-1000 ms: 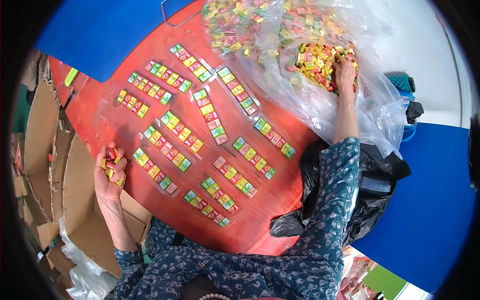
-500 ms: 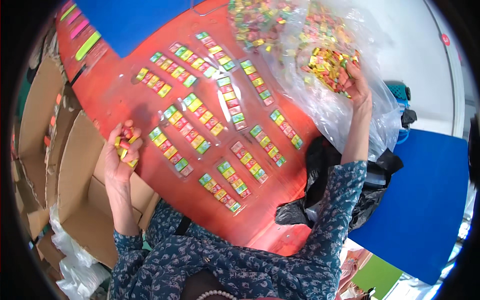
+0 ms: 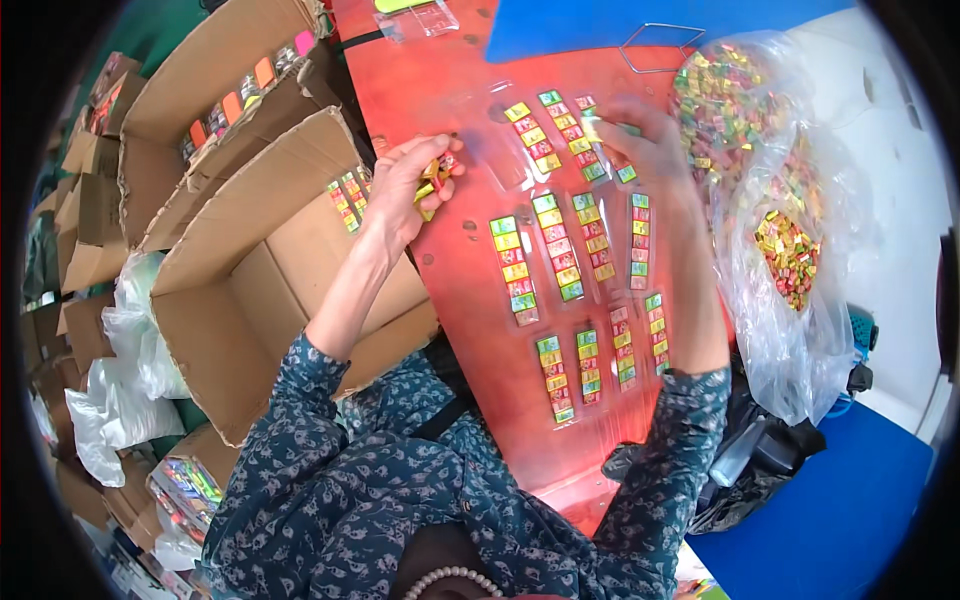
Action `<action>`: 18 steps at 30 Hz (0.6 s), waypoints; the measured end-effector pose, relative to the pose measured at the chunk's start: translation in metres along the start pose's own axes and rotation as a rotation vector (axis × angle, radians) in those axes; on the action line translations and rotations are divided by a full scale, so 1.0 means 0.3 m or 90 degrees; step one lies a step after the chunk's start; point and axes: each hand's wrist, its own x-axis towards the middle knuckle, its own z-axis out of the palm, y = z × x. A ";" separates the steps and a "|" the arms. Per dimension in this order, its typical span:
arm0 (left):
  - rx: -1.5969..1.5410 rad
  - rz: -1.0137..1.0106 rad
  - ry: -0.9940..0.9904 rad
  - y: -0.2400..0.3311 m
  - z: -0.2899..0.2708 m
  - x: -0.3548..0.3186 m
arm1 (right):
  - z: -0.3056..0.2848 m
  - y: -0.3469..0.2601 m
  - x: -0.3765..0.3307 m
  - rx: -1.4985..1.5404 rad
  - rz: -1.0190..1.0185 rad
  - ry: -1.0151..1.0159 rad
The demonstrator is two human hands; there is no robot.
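Several small wrapped candies (image 3: 432, 184) in red and yellow are gathered in my left hand (image 3: 405, 190), its fingers curled round them above the table's left edge. My right hand (image 3: 645, 140), smeared by motion, reaches over the far row of clear plastic trays. A pale green bit shows at its fingertips, but I cannot tell whether it is held. Under and beside that hand lies a tray (image 3: 588, 150) of candies. Nearer trays (image 3: 513, 270) hold candies in straight lines of green, yellow and red. My right forearm hides part of the tray group's right side.
A big clear bag (image 3: 790, 355) of loose candies lies to the right, near a black plastic bag (image 3: 770, 450). Open cardboard boxes (image 3: 215, 300) stand left of the red table (image 3: 450, 300). A blue board (image 3: 600, 30) lies at the far edge.
My right hand has left the candies in the bag and come left over the far trays. The view has turned toward the boxes. My left hand still holds its candies.
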 end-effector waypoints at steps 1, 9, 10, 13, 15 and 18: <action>0.018 0.010 -0.004 0.009 -0.021 0.005 | 0.080 -0.004 0.028 -0.018 -0.063 0.016; 0.006 -0.010 -0.025 0.011 -0.036 0.028 | 0.276 0.019 0.194 -0.350 -0.461 -0.012; 0.009 -0.012 -0.030 0.012 -0.033 0.027 | 0.272 0.038 0.204 -0.407 -0.456 -0.057; 0.008 -0.010 -0.046 0.009 -0.033 0.038 | 0.294 0.111 0.237 -0.192 -0.373 -0.073; 0.009 -0.007 -0.036 0.014 -0.046 0.038 | 0.315 0.101 0.230 -0.256 -0.406 -0.043; 0.007 -0.003 -0.037 0.014 -0.044 0.043 | 0.313 0.102 0.237 -0.349 -0.452 0.010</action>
